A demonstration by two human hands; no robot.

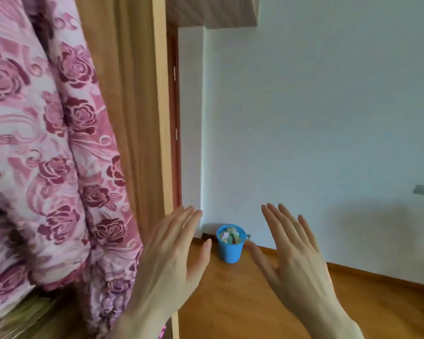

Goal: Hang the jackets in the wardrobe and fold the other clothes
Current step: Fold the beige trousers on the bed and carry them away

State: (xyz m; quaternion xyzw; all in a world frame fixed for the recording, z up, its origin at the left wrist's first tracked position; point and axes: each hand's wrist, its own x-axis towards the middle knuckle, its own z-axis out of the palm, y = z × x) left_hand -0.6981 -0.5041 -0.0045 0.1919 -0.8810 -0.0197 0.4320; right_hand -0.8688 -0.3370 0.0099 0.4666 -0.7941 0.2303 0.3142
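Note:
The wooden wardrobe's side panel point(142, 106) runs top to bottom left of centre. Inside it, at the left, thick pink quilts point(47, 148) with dark rose prints are stacked and bulge outward. My left hand point(174, 260) is raised flat with fingers apart, its fingertips near the wardrobe's front edge. My right hand point(296, 260) is held up beside it, palm forward, fingers spread. Both hands hold nothing. No jacket or loose garment shows in this view.
A small blue bucket point(230, 245) filled with colourful bits stands on the wooden floor point(255, 302) in the corner, between my hands. A white wall point(316, 118) fills the right side. A reddish door frame point(175, 118) runs behind the wardrobe edge.

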